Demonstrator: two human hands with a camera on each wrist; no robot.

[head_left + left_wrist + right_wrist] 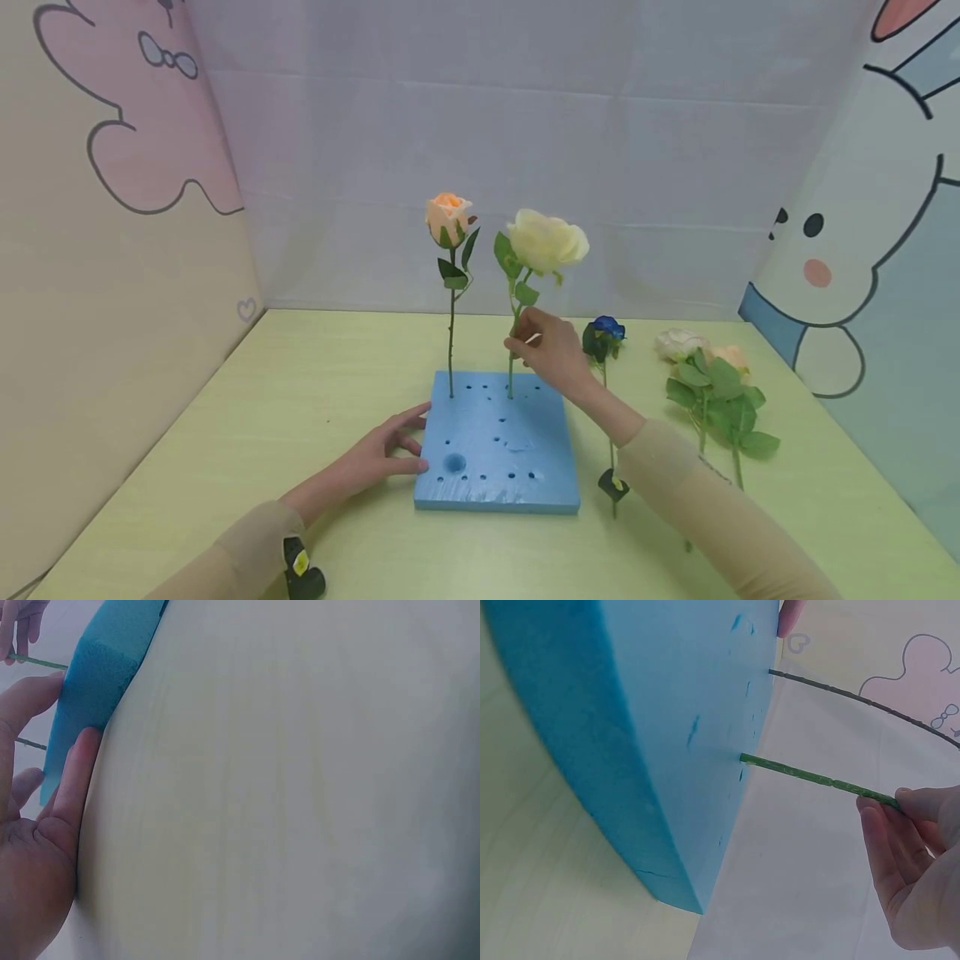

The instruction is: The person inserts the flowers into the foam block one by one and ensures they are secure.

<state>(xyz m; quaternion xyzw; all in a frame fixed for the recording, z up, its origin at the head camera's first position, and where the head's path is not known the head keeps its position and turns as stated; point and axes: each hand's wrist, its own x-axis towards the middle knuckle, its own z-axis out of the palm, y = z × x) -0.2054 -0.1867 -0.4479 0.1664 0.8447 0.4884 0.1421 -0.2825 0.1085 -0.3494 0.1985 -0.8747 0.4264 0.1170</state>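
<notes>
A blue foam board (480, 429) with several holes lies on the table. Near its back edge a peach rose (448, 221) stands upright, its dark stem in the foam. To the right of that, a cream-white rose (547, 242) also stands with its green stem (802, 775) meeting the board's surface. My right hand (553, 350) pinches this green stem between thumb and fingers, below the leaves. At the board's left edge my left hand (375, 457) rests with fingers spread, touching the foam's side; the left wrist view shows fingertips against the foam (94, 675).
Right of the board lies a blue rose (606, 329) with a long stem. Farther right, a white rose (681, 343) and a peach flower (731, 360) lie with green leaves (723, 379). A pale curtain (480, 150) hangs behind the table.
</notes>
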